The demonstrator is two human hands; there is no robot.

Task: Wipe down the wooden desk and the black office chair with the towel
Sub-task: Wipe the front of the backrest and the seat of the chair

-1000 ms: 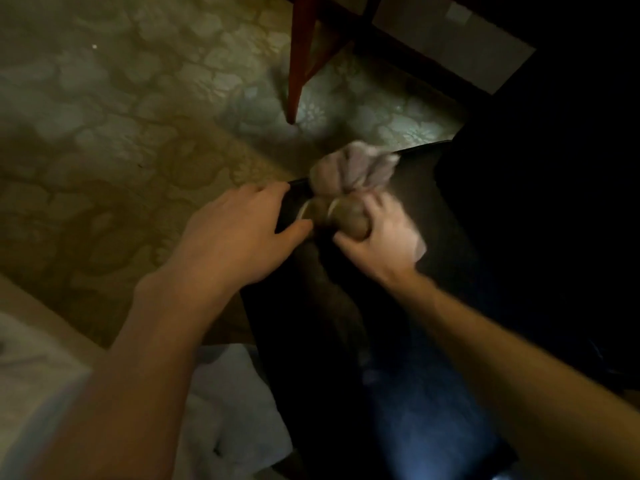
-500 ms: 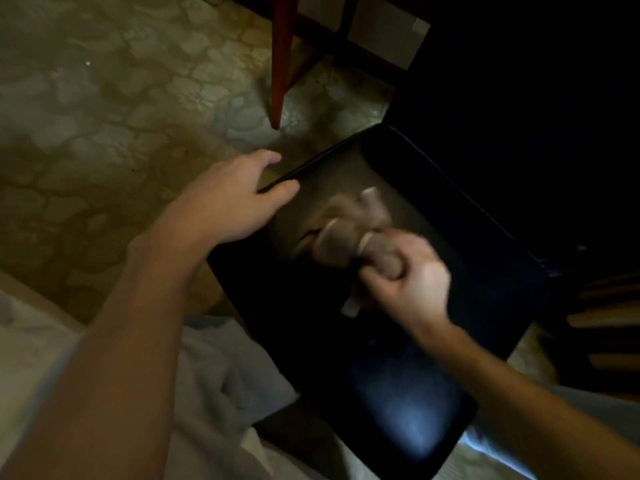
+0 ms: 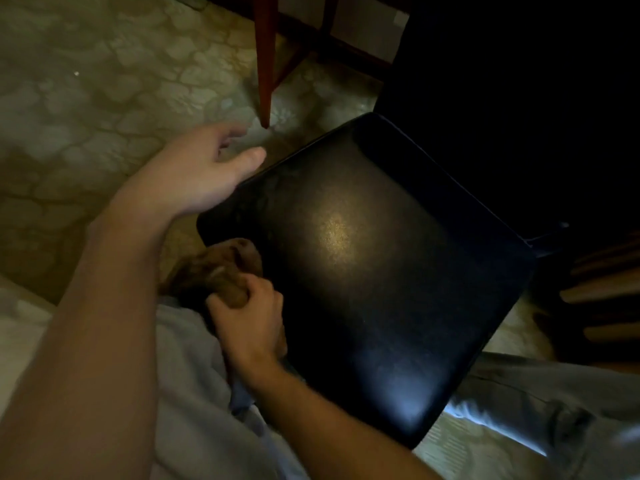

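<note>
Since the earlier frame, our bunched brown towel [image 3: 221,271] has swept back to the near-left corner of the glossy black chair seat [image 3: 381,289].
Our right hand [image 3: 249,320] grips it in a fist; our left hand [image 3: 204,168] hangs loose and empty beside the seat's left edge, contact unclear. We'd steady that edge and run overlapping strokes toward the far corners.

Bunched brown towel [image 3: 221,271] — black chair [image 3: 381,271] edge
</note>
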